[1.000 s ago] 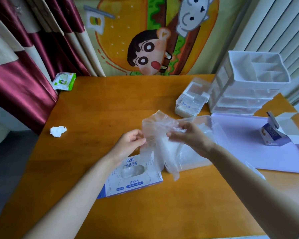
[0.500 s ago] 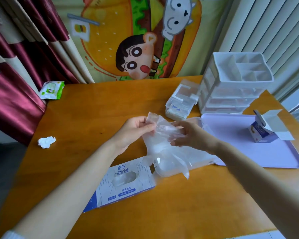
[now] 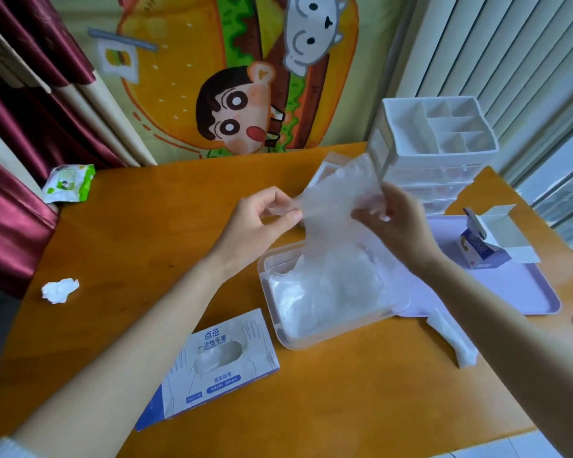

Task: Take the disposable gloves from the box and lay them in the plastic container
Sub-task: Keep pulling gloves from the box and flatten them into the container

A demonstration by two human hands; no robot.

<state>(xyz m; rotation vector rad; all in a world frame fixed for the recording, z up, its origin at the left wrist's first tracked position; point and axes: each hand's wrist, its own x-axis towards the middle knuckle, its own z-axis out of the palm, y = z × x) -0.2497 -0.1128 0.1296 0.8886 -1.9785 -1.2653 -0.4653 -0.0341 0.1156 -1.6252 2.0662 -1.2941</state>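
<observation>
A clear disposable glove (image 3: 336, 196) is stretched between my hands above the table. My left hand (image 3: 262, 219) pinches its left edge and my right hand (image 3: 394, 219) pinches its right edge. The glove's lower part hangs down into the clear plastic container (image 3: 280, 332), where several gloves (image 3: 325, 292) lie in a heap. The white and blue glove box (image 3: 212, 365) lies flat near the front edge, its oval slot showing more gloves. One loose glove (image 3: 454, 338) lies on the table right of the container.
A lilac tray (image 3: 516, 289) at the right holds a small open carton (image 3: 483, 249). A white drawer organiser (image 3: 434, 143) stands behind. A crumpled tissue (image 3: 60, 290) and a green wipes pack (image 3: 68, 183) lie at the left.
Both hands have spread apart and raised the glove, opening it out over the container. The camera has swung, so the box and container sit further right and lower.
</observation>
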